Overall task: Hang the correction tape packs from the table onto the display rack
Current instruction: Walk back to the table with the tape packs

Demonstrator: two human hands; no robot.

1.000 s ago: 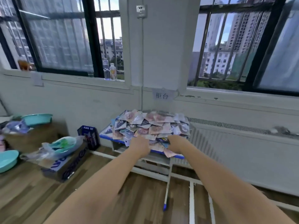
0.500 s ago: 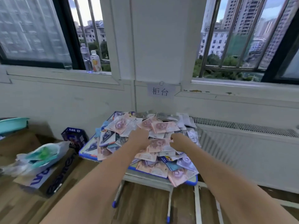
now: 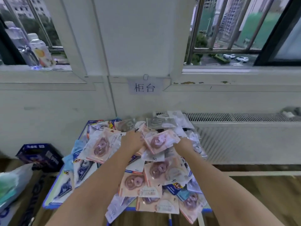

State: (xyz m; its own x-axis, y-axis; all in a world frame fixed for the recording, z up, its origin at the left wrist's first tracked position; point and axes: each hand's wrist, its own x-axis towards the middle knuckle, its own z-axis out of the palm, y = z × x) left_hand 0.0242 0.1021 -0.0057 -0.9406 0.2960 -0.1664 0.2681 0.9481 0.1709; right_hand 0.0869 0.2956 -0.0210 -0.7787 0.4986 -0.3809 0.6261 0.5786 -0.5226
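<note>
- Both hands are down in the heap, near each other with one pink pack between them. The left hand [image 3: 132, 141] lies knuckles-up on the pile with its fingers curled into the cards at the pack's left edge; whether they actually pinch anything I cannot tell.
- The right hand [image 3: 184, 144] meets the right edge of that pink correction tape pack [image 3: 160, 141], which sits tilted above its neighbours; its fingers are hidden behind the card, so its hold cannot be read either.
- Around them the correction tape packs [image 3: 140, 183] lie in a loose, overlapping mound, pink ones in the middle, blue-printed ones to the left, covering the small blue-edged table [image 3: 52, 204] against the wall.
- A paper sign [image 3: 144, 86] hangs on the wall above; a radiator [image 3: 244, 139] runs to the right; a dark blue box [image 3: 39, 154] sits on the floor to the left.
- The display rack is not in view.
- Judged step: picking, the very start of a hang cycle, with the heap barely reduced.
- Next move likely needs one pack freed cleanly from the slippery cards, held so its hang hole stays clear, then a turn toward the rack.
</note>
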